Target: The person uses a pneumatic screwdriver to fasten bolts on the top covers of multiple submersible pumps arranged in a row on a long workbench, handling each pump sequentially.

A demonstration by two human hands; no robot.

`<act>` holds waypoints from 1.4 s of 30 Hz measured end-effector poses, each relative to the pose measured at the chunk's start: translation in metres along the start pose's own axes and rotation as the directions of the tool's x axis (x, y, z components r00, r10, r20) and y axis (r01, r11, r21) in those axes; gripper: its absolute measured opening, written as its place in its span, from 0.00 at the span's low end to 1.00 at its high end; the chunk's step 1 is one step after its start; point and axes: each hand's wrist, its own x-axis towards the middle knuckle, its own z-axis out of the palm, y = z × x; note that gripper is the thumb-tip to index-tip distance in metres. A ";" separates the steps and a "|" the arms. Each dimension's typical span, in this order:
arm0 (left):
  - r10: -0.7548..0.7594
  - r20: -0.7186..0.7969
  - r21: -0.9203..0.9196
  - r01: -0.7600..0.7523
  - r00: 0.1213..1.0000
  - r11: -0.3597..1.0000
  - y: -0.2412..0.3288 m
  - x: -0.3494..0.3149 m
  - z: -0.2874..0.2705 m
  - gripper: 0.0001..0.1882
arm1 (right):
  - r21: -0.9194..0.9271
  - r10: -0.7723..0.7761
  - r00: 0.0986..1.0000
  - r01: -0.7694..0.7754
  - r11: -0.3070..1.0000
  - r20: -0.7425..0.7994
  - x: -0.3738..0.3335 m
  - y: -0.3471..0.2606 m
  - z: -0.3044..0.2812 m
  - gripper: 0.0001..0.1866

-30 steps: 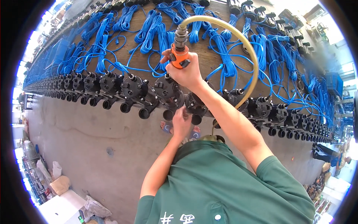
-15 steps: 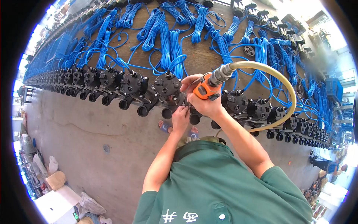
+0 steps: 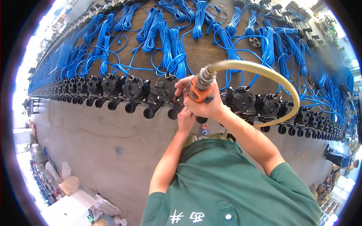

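My right hand (image 3: 211, 104) is wrapped round an orange air tool (image 3: 198, 92) with a metal coupling and a yellowish hose (image 3: 281, 75) on its upper end. The tool stands over the row of black pumps, just right of one black pump (image 3: 166, 89) with a blue cable. Its lower tip is hidden behind my hands. Close below, my left hand (image 3: 186, 120) has its fingers pinched together at the pumps' near side. Whatever those fingers hold is hidden.
Black pumps (image 3: 134, 89) with round outlets line the bench's near edge on both sides. Bundles of blue cable (image 3: 166, 45) lie across the brown bench top (image 3: 203, 56). The hose arcs over the pumps at right. A white box (image 3: 69, 211) stands at lower left.
My right hand and the air tool have shifted a little left, and the tool's hose end has swung left. My left hand stays pinched below it. The whole view has shifted slightly.
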 end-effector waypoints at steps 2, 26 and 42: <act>-0.008 0.019 -0.008 0.008 1.000 1.000 0.001 0.000 0.000 0.05 | -0.015 0.030 0.999 -0.029 0.999 0.028 -0.003 0.003 -0.003 0.17; 0.138 0.990 -0.106 -0.597 0.008 0.795 0.022 0.316 -0.052 0.15 | -0.236 0.021 0.965 -0.084 0.968 -0.260 0.004 -0.050 -0.001 0.15; 0.712 0.639 -0.769 -0.242 -0.290 0.592 -0.005 0.295 0.088 0.08 | -0.276 -0.094 0.553 -0.256 0.926 -0.828 0.011 -0.054 -0.026 0.19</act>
